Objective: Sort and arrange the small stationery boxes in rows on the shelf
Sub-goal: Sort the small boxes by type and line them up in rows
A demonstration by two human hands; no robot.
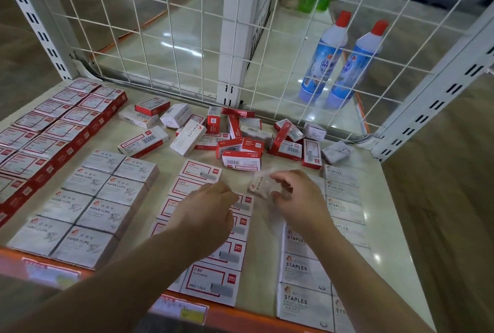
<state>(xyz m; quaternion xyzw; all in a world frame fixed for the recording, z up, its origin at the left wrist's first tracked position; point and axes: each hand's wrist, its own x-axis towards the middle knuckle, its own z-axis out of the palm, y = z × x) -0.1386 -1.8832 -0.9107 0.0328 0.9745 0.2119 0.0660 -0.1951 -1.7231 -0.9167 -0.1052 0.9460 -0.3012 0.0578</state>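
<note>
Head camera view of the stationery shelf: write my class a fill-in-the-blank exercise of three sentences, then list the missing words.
1. The right hand pinches a small box printed with the word ____.
2. The grey boxes in rows left of the hands are printed PAPER ____.
3. Behind the wire grid stand two blue bottles with ____ caps.

Missing words: STAPLES; CLIPS; red

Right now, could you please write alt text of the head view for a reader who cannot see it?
The right hand holds a small staples box above a shelf, beside the empty left hand. Neat rows of paper clip boxes and staples boxes flank an unsorted pile by the wire mesh back.
</note>
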